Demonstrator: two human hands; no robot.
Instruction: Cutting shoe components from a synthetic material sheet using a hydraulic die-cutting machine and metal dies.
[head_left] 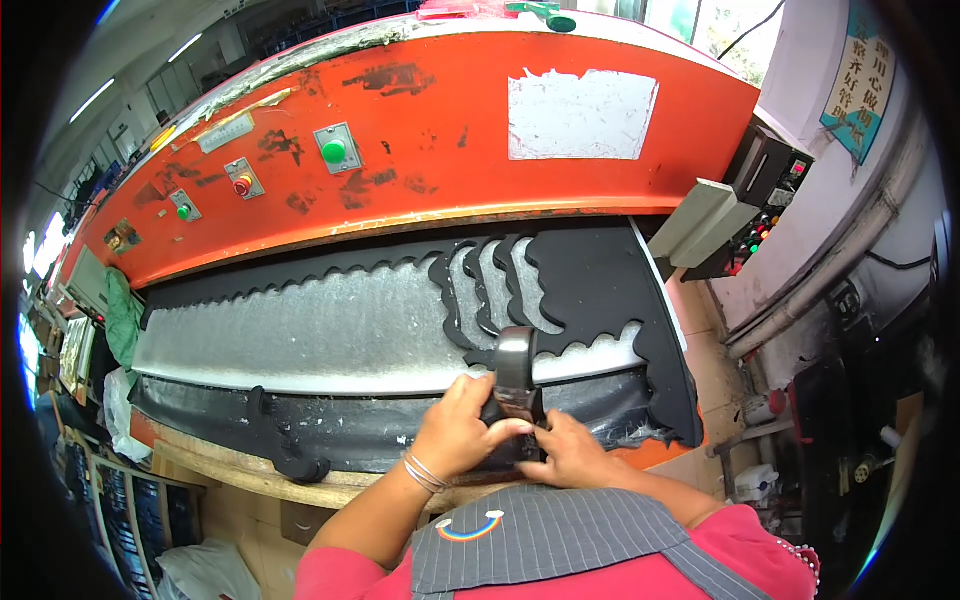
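Close to the bed's front edge, my left hand (455, 428) pinches the left side of a metal cutting die (516, 352), a dark, shiny curved band that stands on edge. My right hand (573, 452) has its fingers closed round the die's lower right side. Some dark material sits between my hands, but its shape is partly hidden. Beyond them a black foam sheet (590, 265) with scalloped cut edges lies on the worn, whitish cutting board (310, 315). Several narrow wavy strips (500, 285) stay attached near its middle.
An orange press beam (440, 150) with green and red buttons spans the far side. Along the front runs a black covering (370, 430) over a wooden edge (225, 470), with a curved black offcut (290, 455) hanging there. A control box (765, 190) stands at right.
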